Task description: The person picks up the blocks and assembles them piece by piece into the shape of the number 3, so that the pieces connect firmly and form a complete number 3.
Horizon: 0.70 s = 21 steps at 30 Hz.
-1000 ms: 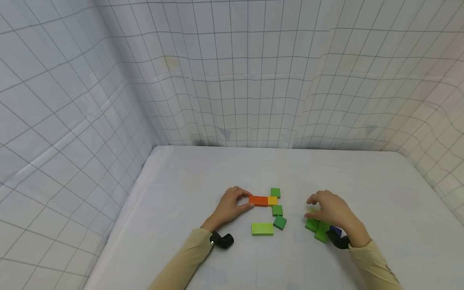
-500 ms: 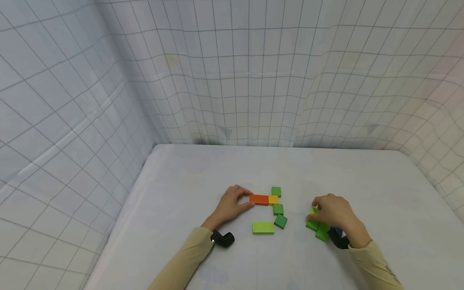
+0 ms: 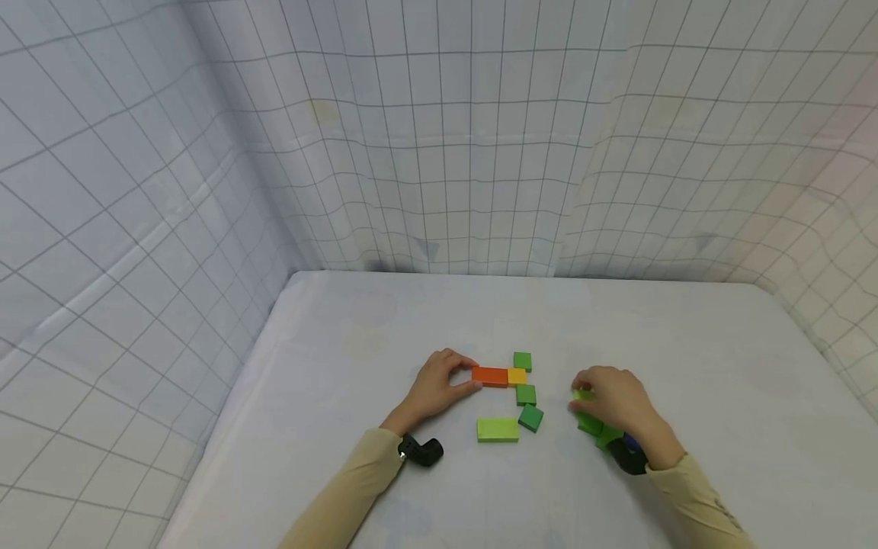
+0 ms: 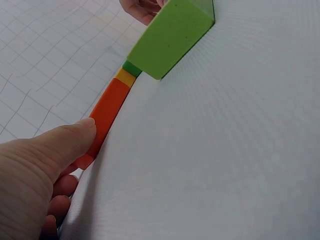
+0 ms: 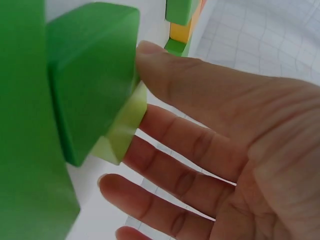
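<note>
1. The left hand (image 3: 436, 386) is closed in a pinch on the left end of the orange-red block (image 3: 490, 377); the left wrist view shows the thumb pressed along its side.
2. That block lies flat on the desk (image 3: 377, 320), its right end against a small yellow block (image 3: 517, 377).
3. One green square (image 3: 523, 361) sits just beyond the yellow block, and another green square (image 3: 526, 395) just on its near side.
4. A darker green square (image 3: 531, 418) lies turned at an angle, nearer the person.
5. Left of it, just beside, is a long lime block (image 3: 497, 430), well apart from both hands.
6. The right hand (image 3: 616, 398) pinches a yellow-green block (image 5: 127, 122) between thumb and fingers; the fingers are spaced apart and only gently bent, the last ones off the block.
7. Two green pieces, a front one (image 3: 590, 425) and a rear one (image 3: 607, 436), lie beneath this hand, partly hidden.
8. A blue block (image 3: 632, 441) shows under the right wrist, mostly covered.
</note>
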Each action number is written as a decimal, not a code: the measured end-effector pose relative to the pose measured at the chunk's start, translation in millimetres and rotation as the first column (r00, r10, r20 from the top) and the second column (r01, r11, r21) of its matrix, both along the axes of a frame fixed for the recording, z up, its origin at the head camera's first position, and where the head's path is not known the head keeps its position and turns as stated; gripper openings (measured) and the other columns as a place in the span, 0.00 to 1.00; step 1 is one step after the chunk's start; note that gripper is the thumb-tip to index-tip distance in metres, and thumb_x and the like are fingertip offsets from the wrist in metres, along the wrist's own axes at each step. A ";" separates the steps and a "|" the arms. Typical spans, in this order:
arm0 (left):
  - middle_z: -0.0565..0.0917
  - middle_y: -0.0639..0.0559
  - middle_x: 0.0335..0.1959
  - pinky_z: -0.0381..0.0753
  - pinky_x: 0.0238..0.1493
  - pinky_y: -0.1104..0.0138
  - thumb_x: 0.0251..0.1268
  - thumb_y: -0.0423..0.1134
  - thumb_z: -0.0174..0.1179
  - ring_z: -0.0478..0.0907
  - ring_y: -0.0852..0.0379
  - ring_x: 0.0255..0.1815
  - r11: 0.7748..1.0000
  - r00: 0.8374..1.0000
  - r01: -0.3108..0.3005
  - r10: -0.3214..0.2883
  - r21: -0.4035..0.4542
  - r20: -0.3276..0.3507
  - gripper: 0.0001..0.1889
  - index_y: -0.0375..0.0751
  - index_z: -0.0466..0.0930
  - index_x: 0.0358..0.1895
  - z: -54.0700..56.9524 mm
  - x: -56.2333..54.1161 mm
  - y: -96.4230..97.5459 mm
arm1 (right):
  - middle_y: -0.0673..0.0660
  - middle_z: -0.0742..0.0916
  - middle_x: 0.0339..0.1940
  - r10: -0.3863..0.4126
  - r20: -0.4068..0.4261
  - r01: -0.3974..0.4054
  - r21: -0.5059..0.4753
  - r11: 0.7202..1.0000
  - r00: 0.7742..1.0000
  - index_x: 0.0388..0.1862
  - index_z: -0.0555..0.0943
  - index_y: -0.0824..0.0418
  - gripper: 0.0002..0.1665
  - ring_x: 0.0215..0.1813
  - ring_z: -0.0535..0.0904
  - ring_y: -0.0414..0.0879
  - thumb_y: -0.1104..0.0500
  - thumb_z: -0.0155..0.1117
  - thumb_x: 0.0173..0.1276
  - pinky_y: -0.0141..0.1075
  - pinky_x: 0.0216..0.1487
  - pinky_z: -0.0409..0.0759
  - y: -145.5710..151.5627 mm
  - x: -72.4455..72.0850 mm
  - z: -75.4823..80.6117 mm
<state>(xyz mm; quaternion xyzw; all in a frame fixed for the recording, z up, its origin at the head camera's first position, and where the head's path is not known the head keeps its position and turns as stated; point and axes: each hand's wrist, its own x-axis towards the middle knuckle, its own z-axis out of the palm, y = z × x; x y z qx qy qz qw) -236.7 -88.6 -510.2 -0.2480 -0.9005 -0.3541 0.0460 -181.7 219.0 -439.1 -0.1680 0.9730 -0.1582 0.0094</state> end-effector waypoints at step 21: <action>0.76 0.58 0.39 0.68 0.42 0.65 0.59 0.52 0.66 0.67 0.60 0.39 1.000 1.000 0.016 -0.016 -0.002 -0.017 0.18 0.48 0.82 0.48 1.9 1.1 -0.4 | 0.50 0.83 0.31 0.118 -0.080 -0.104 0.162 0.981 0.990 0.34 0.86 0.57 0.17 0.36 0.75 0.49 0.54 0.80 0.45 0.47 0.37 0.71 -16.8 16.9 4.7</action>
